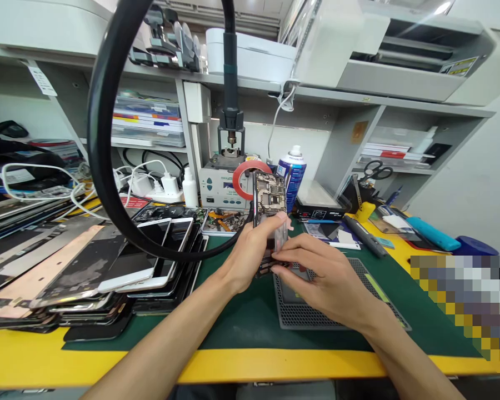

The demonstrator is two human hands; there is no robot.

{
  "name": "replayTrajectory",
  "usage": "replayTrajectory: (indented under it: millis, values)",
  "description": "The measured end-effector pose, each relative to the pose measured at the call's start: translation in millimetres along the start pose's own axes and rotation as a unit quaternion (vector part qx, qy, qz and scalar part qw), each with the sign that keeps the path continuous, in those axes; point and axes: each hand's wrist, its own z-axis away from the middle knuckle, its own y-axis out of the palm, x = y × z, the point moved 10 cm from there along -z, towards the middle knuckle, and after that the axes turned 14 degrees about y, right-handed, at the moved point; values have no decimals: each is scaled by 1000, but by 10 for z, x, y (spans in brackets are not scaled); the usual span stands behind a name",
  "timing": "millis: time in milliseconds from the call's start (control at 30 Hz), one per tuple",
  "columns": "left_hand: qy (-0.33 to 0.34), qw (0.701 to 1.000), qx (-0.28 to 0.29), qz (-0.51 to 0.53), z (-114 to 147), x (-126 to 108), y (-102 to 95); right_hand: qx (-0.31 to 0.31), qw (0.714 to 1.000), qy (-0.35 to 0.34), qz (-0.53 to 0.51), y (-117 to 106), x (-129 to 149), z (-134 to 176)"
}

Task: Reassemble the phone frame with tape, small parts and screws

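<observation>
My left hand (254, 250) is closed around an opened smartphone (271, 189), held nearly upright above the bench with its circuit board facing me. The thumb lies across the middle of the phone, over its lower half. At the phone's bottom end, my right hand (320, 272) pinches with thumb and fingertips at the edge. Whatever sits between those fingertips is too small to make out. Below the right hand lies a grey perforated mat (345, 316) with a dark flat piece (294, 286) on it, partly covered by the hand.
Stacked phones and screens (166, 250) crowd the left side. A thick black hose (100, 139) loops down in front of me. Behind the phone stand a grey control unit (220, 186), red tape roll (241, 183) and blue spray can (292, 166). Tools, including a dark pen-like tool (364, 236), lie right.
</observation>
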Motion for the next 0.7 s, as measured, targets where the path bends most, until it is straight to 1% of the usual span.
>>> replayTrajectory:
  millis: [133,367,500,700]
  values:
    - [-36,999,-6,11,11,85,0,6,1000,-13,11,12,7,4]
    - [-61,996,-48,44,4,71,-30,-38,993,-90,64,18,145,68]
    - [-53,993,-37,96,-13,40,17,-74,988,-109,82,-16,189,102]
    - [-70,986,-26,152,-18,84,46,-112,982,-128,78,-61,243,122]
